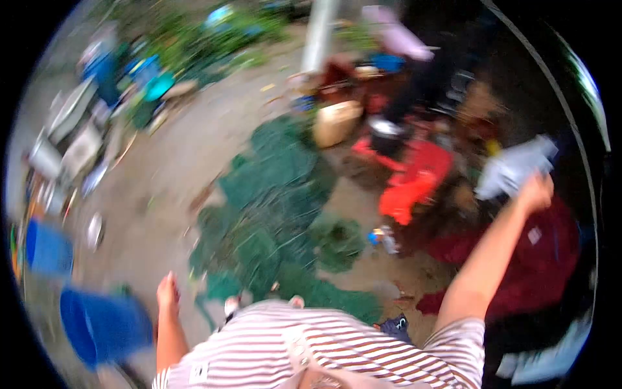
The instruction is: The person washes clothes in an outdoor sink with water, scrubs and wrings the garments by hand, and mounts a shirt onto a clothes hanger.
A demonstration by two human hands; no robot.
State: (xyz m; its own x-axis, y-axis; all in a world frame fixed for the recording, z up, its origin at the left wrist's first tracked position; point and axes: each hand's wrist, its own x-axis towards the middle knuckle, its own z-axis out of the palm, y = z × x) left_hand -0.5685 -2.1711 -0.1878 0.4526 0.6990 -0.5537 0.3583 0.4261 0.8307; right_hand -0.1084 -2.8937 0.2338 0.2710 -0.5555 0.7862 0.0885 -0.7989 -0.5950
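Observation:
My right hand (536, 193) is raised at the right, its fingers closed on a whitish plastic bag (515, 167) that spreads out to the left of the fist. Below that hand lies a dark red cloth (551, 259). My left hand (168, 292) hangs low at the left, fingers curled together; whether anything is in them is too small and blurred to tell. The nearest thing to it is a blue bucket (107, 324).
Green netting (278, 188) covers the ground ahead of my feet. Right of it stand a red plastic stool or chair (421, 175) and a tan container (337, 123). Another blue bucket (48, 249) and assorted items line the left side. A pale post (317, 39) rises at the back.

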